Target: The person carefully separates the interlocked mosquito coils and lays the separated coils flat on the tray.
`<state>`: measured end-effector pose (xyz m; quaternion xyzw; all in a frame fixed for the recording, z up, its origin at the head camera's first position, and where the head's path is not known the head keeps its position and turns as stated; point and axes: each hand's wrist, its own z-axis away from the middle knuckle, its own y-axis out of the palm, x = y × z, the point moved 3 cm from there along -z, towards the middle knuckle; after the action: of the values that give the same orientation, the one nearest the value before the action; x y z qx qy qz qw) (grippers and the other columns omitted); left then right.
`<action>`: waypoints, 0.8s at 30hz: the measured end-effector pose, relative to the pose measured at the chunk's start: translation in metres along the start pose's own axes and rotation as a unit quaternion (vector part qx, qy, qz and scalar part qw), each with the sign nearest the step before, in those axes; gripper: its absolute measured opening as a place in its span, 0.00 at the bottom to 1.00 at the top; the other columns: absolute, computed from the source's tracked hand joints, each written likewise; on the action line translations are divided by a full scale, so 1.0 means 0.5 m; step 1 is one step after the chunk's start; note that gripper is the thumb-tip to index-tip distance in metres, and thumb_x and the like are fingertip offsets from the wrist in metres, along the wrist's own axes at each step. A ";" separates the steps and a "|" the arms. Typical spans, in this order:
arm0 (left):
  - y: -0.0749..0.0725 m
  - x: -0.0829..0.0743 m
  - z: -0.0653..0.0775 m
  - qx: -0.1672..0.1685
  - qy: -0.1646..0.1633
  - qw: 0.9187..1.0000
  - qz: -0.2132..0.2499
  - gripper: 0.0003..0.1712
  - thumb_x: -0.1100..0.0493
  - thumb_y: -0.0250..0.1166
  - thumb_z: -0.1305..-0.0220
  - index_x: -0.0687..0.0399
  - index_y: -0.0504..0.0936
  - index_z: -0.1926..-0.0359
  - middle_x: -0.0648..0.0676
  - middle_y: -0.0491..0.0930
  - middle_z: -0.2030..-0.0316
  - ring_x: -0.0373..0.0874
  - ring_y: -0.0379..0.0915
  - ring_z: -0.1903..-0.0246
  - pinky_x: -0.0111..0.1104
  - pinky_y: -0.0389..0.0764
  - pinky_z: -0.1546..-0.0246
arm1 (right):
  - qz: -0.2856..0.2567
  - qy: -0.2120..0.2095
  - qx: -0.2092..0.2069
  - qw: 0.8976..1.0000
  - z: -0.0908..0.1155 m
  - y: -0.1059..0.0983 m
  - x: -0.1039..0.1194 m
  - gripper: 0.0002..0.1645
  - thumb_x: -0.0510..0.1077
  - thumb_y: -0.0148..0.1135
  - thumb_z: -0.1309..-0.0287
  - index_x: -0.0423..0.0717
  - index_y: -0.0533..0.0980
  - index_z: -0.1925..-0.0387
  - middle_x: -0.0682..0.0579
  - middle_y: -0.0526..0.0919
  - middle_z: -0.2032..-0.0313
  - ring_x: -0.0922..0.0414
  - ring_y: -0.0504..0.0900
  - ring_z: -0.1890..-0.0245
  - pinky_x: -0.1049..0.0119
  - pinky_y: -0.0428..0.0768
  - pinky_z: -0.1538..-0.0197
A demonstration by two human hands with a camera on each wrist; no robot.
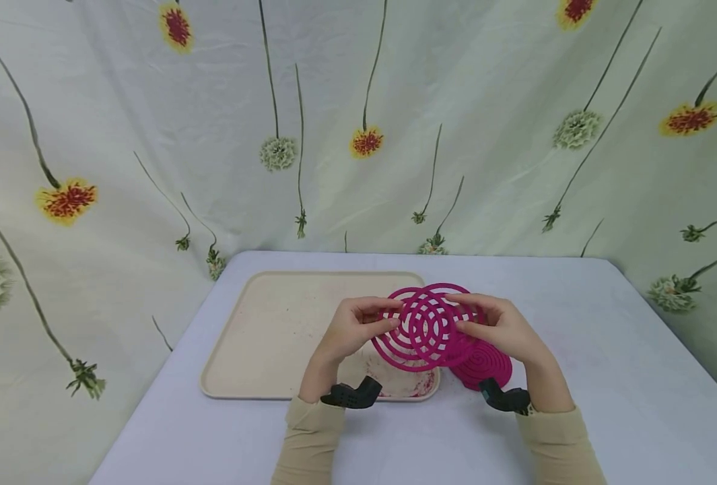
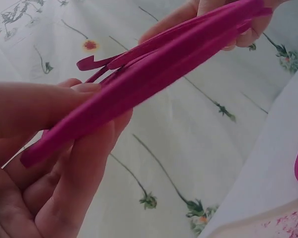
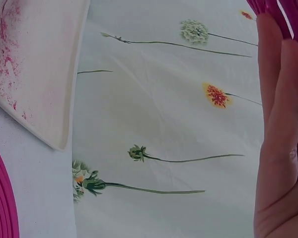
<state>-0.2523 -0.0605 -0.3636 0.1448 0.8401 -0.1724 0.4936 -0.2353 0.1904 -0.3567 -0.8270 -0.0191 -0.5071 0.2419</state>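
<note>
Above the tray's right edge, a magenta openwork piece of overlapping concentric rings [image 1: 426, 322] is held up between both hands. My left hand [image 1: 361, 327] pinches its left side between thumb and fingers; the left wrist view shows the piece [image 2: 154, 79] nearly edge-on, with thin strips apart at its upper side. My right hand [image 1: 503, 327] pinches the right side; in the right wrist view only part of the right hand [image 3: 283, 148] and a corner of the piece show. A magenta disc with spiral lines [image 1: 485, 367] lies on the table below, partly hidden by the held piece.
A cream tray [image 1: 261, 337] lies on the white table [image 1: 612, 364], with pink smudges [image 1: 421, 385] near its front right corner. Behind the table hangs a flower-patterned cloth [image 1: 346, 188]. Black devices are strapped to both wrists.
</note>
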 end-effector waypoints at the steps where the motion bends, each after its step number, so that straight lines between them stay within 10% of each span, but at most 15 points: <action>1: -0.001 0.000 0.000 0.001 -0.002 1.000 -0.005 0.16 0.76 0.62 0.43 0.73 0.79 0.52 0.67 0.80 0.56 0.41 0.79 0.63 0.31 0.81 0.61 | 0.000 -0.001 0.002 1.000 0.000 -0.001 0.001 0.26 0.31 0.62 0.45 0.33 0.71 0.43 0.37 0.77 0.55 0.54 0.80 0.64 0.62 0.84 0.66; 12: 0.001 -0.068 0.012 0.019 -0.021 0.996 -0.080 0.16 0.74 0.62 0.43 0.73 0.79 0.52 0.66 0.80 0.56 0.51 0.74 0.67 0.27 0.78 0.69 | 0.013 0.003 0.020 1.000 0.002 -0.002 0.004 0.25 0.31 0.63 0.47 0.33 0.73 0.45 0.39 0.79 0.56 0.54 0.79 0.65 0.64 0.83 0.68; 24: 0.000 -0.072 0.012 0.021 -0.020 0.997 -0.077 0.16 0.74 0.60 0.41 0.74 0.78 0.51 0.68 0.80 0.56 0.48 0.70 0.71 0.24 0.76 0.71 | -0.006 0.010 0.030 0.999 0.003 -0.006 -0.003 0.24 0.31 0.63 0.46 0.33 0.73 0.45 0.35 0.77 0.54 0.54 0.79 0.62 0.63 0.83 0.67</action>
<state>-0.2307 -0.0658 -0.3346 0.0865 0.8352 -0.2300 0.4921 -0.2354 0.1939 -0.3576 -0.8143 -0.0370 -0.5160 0.2633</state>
